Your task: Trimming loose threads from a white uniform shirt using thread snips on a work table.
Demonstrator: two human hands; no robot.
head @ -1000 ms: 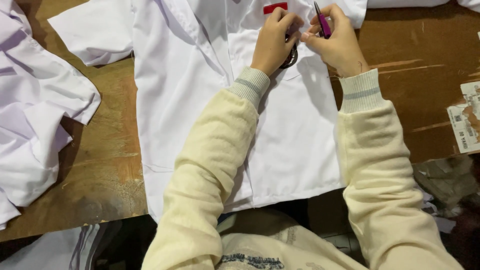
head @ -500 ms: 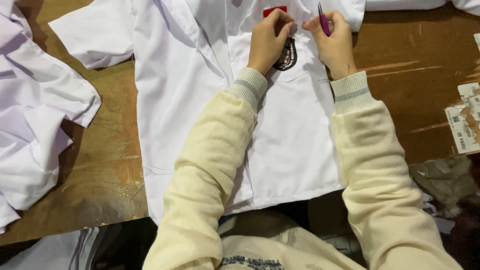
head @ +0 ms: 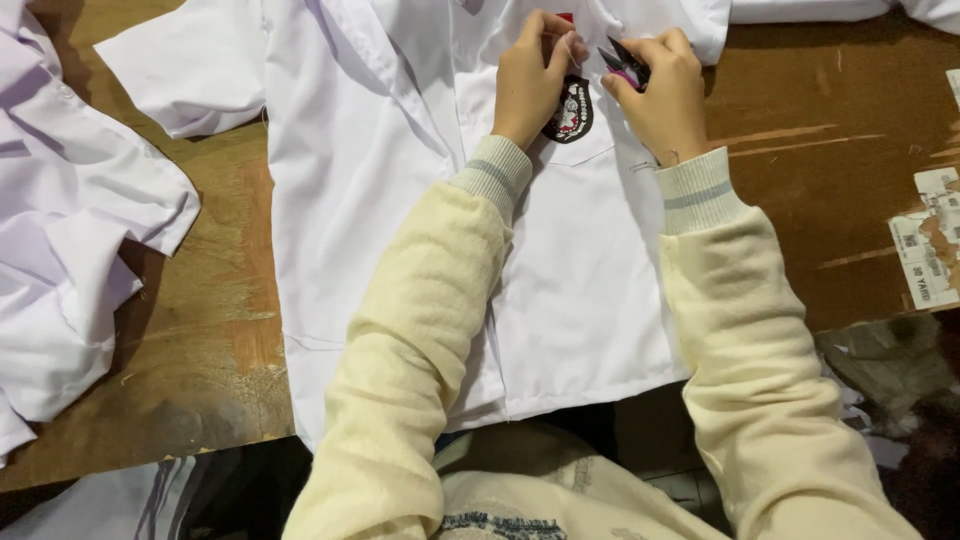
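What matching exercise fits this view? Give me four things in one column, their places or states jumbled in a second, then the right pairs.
1. snips
2. dark badge
3. crumpled white garment
4. torn paper label

a. on the table's right edge
b. sewn on the white shirt, beside the left hand
c. heaped at far left
d. held in the right hand

Pairs: 1-d, 2-b, 3-c, 4-a
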